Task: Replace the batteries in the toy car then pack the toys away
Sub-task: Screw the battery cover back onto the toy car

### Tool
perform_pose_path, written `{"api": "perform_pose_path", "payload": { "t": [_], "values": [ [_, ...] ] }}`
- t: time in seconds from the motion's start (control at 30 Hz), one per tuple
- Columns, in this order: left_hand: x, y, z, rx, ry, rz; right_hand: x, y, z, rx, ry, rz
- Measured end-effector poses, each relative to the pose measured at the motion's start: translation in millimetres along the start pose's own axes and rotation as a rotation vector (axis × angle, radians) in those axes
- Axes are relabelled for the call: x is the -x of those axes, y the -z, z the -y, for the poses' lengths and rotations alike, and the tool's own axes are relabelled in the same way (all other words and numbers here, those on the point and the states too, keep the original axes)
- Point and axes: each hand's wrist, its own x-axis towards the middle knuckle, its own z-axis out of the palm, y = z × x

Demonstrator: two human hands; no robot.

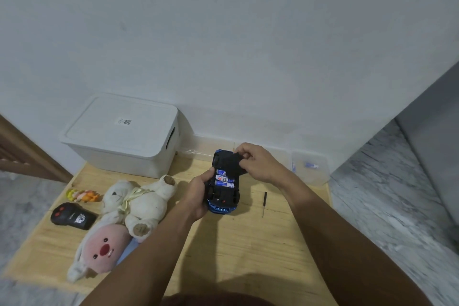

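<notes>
A blue toy car [222,200] is held upside down above the wooden table. Its battery bay lies uncovered, with blue and white batteries [224,180] side by side in it. My left hand [197,196] grips the car along its left side. My right hand [257,163] pinches the black battery cover [233,163] over the far end of the bay. A white lidded storage box [121,135] stands at the back left against the wall.
A small black screwdriver [264,204] lies right of the car. A white teddy bear [139,202], a pink-faced plush [104,248], a black remote control [72,216] and a small colourful figure [83,195] lie on the left. A clear plastic container [310,167] sits at the back right.
</notes>
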Motion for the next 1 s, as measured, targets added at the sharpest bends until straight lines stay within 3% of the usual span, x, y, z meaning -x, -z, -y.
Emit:
{"api": "perform_pose_path", "payload": {
  "t": [0.17, 0.4, 1.0],
  "values": [
    [2.2, -1.6, -0.9, 0.0, -0.002, 0.012, 2.2, -5.8, -5.7, -0.01, 0.064, 0.015],
    [1.8, -3.1, -0.8, -0.004, -0.006, 0.006, 3.2, -13.7, -10.5, -0.059, 0.015, -0.071],
    [-2.0, -2.5, 1.8, -0.052, 0.026, 0.005, -4.5, -15.2, -16.7, -0.069, 0.062, -0.049]
  ]
}}
